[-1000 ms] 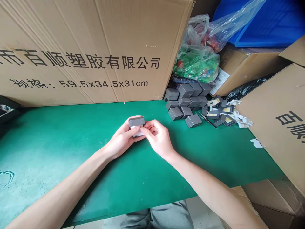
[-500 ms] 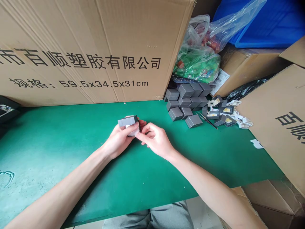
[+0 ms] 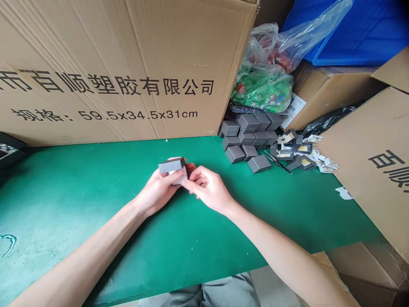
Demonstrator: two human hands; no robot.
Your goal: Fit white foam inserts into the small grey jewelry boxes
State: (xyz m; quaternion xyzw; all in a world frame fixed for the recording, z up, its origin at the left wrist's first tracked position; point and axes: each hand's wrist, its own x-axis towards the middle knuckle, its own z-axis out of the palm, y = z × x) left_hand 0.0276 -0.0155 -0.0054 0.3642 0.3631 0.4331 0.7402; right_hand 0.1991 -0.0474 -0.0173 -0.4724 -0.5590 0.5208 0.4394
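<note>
Gray box (image 3: 172, 165) lies partly hidden in left hand (image 3: 158, 189).

My trousers (image 3: 230, 292) are plain grey, soft-looking cloth, creased across the lap (a dark fold parts the legs). My left hand (image 3: 156, 189), right hand (image 3: 211, 187) and both forearms (image 3: 96, 251) are bare, the arms slender.

A bare left forearm (image 3: 99, 249) and bare right forearm (image 3: 271, 251) slant over the near edge of the smooth green table (image 3: 96, 179), converging well inside it. The left hand (image 3: 158, 192) is curled in a grip, thumb uppermost; the right hand (image 3: 212, 189) meets it, thumb extended, fingers bent. Grey-trousered legs (image 3: 228, 292) show below.
</note>
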